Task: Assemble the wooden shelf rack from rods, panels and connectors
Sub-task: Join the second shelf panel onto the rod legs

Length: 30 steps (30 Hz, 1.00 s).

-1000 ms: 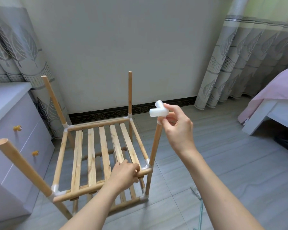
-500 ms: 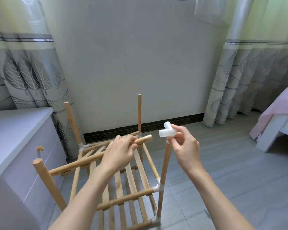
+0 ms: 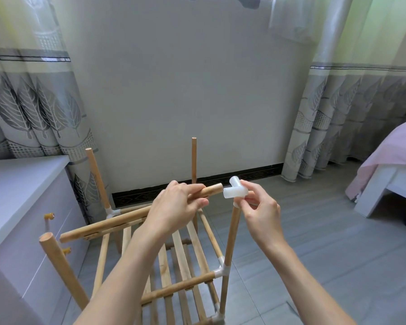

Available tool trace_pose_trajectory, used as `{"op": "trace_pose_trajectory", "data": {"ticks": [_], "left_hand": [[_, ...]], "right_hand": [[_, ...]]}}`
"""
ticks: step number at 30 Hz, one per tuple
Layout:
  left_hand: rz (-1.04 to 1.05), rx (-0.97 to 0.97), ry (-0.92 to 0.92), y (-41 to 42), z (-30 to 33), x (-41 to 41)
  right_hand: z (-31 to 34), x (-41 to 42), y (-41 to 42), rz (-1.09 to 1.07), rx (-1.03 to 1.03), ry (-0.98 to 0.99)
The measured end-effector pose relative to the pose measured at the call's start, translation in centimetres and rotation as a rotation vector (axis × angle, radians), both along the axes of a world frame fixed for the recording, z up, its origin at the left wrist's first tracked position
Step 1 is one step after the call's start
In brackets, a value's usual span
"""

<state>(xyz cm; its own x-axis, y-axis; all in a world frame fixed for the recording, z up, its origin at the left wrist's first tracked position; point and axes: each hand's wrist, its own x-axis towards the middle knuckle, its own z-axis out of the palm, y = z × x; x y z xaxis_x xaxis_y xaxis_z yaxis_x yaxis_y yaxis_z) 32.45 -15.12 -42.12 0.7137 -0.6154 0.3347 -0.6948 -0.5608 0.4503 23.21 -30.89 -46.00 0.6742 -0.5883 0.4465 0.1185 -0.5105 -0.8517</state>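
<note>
Head view, from where the person stands over the half-built pale wooden shelf rack [image 3: 174,266]: nearest, at the rack's front left corner, a bare upright rod [image 3: 61,266] leans outward with nothing capping it. Its slatted panel [image 3: 181,254] sits in white corner joints, and the front right upright [image 3: 230,249] rises from one of them toward the hands. Just above the panel, the left hand [image 3: 174,209] has its fingers wrapped round a loose round wooden rod [image 3: 117,221], held nearly level, its free end tipped toward the rack's right side. A second ago that hand rested low on the rack's front rail; it has since lifted this rod up and swung it across. The right hand [image 3: 260,207] pinches a translucent white plastic three-way connector [image 3: 234,191] between thumb and fingertips, right over the top of the front right upright; whether the connector is already seated on that upright I can't tell, the fingers hide the join. What has changed most is the gap: the rod's end now sits just beside the connector's open side socket, nearly touching, lined up with it. I'd judge the top rail is about to be pushed in, beginning the rack's upper frame. Behind the hands, the two rear uprights [image 3: 193,160] stand bare against the wall, so three more connectors look to be needed
</note>
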Motion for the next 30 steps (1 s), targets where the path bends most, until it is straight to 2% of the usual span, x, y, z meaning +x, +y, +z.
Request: {"op": "trace_pose_trajectory", "data": {"ticks": [7,12,16,22,27,30], "left_hand": [[-0.022,0.113,-0.028,-0.1,-0.1,0.1],[-0.071,0.037,0.013,0.3,0.6,0.1],[-0.077,0.061,0.020,0.1,0.6,-0.1],[-0.045,0.082,-0.081,-0.6,0.4,-0.4],[-0.032,0.073,-0.109,-0.4,0.4,-0.7],[0.004,0.062,-0.189,-0.5,0.2,-1.0]], "right_hand": [[0.0,0.1,-0.2,0.002,0.001,0.010],[0.0,0.3,-0.3,-0.015,0.007,0.014],[0.0,0.6,-0.4,-0.017,0.038,0.004],[-0.2,0.7,-0.3,-0.013,0.037,-0.005],[0.5,0.6,0.2,0.127,0.272,-0.067],[0.8,0.7,0.4,0.136,0.355,-0.079]]}}
